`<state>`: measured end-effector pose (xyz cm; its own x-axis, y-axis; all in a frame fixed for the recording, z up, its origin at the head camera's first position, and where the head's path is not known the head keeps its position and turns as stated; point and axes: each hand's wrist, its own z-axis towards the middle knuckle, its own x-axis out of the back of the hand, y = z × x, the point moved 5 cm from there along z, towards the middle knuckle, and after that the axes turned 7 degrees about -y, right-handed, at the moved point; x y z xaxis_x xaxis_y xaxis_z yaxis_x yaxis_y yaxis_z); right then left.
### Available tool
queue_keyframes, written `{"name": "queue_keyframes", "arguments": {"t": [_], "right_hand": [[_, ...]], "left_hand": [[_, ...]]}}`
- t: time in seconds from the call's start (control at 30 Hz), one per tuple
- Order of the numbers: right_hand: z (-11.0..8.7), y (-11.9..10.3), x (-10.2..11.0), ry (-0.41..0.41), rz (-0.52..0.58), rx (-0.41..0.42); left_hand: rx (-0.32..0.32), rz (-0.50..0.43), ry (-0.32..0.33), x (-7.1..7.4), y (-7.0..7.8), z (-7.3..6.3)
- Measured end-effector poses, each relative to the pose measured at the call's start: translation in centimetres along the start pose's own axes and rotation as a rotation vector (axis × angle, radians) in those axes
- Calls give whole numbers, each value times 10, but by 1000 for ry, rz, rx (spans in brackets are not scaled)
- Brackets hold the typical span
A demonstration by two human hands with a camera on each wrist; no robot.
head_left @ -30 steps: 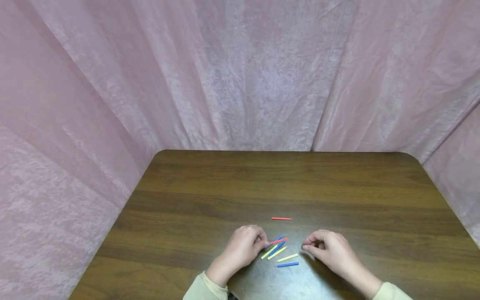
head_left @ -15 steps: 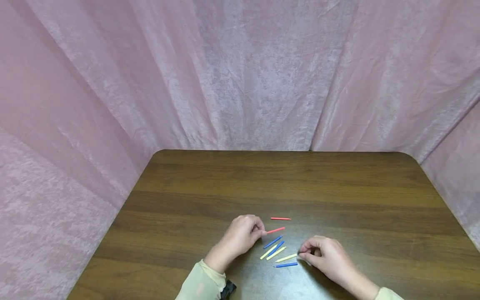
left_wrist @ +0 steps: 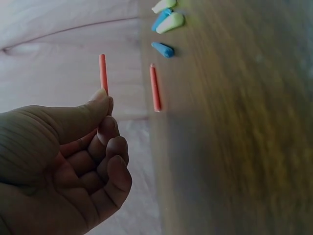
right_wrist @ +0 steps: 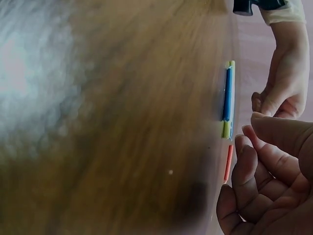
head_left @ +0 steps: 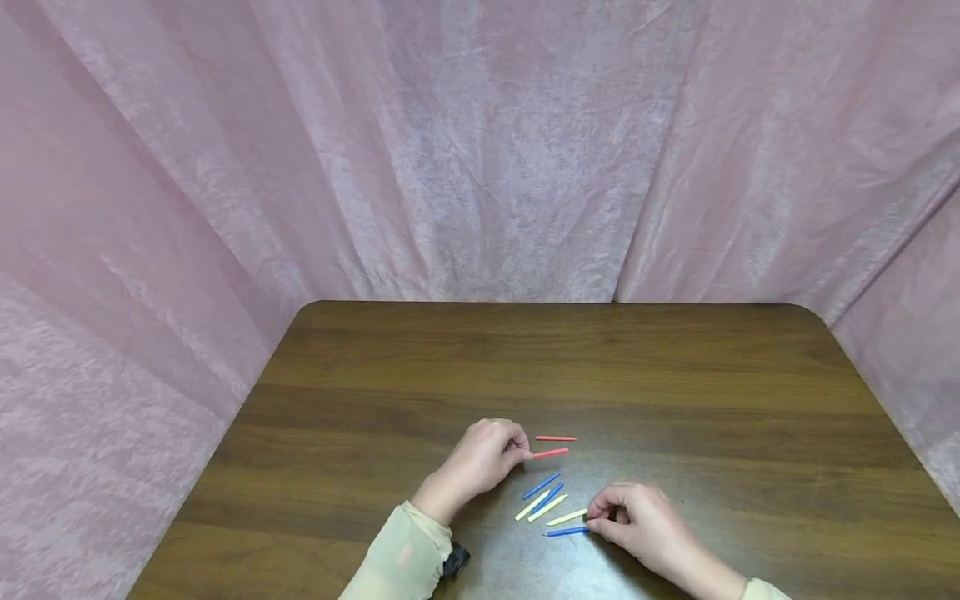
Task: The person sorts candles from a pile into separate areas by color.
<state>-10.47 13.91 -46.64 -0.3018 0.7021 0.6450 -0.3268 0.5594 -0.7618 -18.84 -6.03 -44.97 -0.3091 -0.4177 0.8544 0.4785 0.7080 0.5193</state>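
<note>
My left hand (head_left: 486, 454) pinches a thin red crayon (head_left: 551, 452) between thumb and forefinger; in the left wrist view the crayon (left_wrist: 103, 68) sticks up from the fingertips. A second red crayon (head_left: 556, 438) lies just beyond it on the table. My right hand (head_left: 637, 521) has its fingertips at the right ends of a yellow crayon (head_left: 567, 517) and a blue crayon (head_left: 564, 532). From the right wrist, a gap shows between thumb and forefinger, with nothing gripped. Between the hands lie two more blue crayons (head_left: 542, 486) and two more yellow crayons (head_left: 548, 508), some close together.
The brown wooden table (head_left: 420, 358) has rounded far corners. Pink curtains (head_left: 480, 167) hang behind it and along the sides. A black device (head_left: 455, 559) sits at the left wrist by the pale sleeve (head_left: 401, 550).
My left hand has carried the red crayon off the pile, away from me towards the other red one. My right hand has come left and nearer to me, up to the yellow and blue crayons.
</note>
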Motion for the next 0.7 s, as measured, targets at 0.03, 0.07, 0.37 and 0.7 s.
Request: {"name": "queue_keyframes", "arguments": {"t": [0.03, 0.07, 0.37, 0.7], "right_hand": [[0, 0, -1, -2, -3, -2], [0, -1, -1, -3, -7, -7], [1, -1, -6, -31, -23, -50], [3, -1, -10, -54, -56, -58]], "left_hand": [[-1, 1, -1, -1, -1, 1], [-3, 1, -1, -1, -2, 2], [-33, 18, 7, -3, -8, 13], [-39, 76, -10, -1, -11, 27]]}}
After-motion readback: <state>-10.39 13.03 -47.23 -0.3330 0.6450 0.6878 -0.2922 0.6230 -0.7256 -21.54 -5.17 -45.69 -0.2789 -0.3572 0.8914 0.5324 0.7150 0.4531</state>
